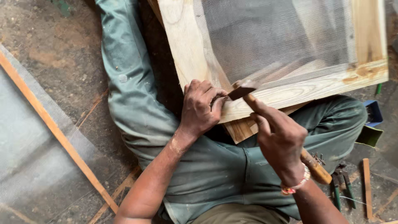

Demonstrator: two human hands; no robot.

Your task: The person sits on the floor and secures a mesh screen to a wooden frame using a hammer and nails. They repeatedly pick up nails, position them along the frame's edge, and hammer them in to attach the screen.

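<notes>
A pale wooden frame (186, 45) covered with grey wire mesh (273, 37) rests across my lap. My left hand (202, 107) is clenched against the frame's near corner, fingertips pinched at the wood; anything between them is hidden. My right hand (280, 137) grips a hammer by its wooden handle (317, 169), index finger stretched along the shaft. The dark metal hammer head (242, 88) sits on the frame's lower rail, right beside my left fingertips.
I sit on a dirt floor in green trousers (132, 83). Another mesh panel with a thin wooden strip (54, 128) lies at left. Green-handled pliers (342, 186), a wood strip (367, 186) and a small blue box (374, 113) lie at right.
</notes>
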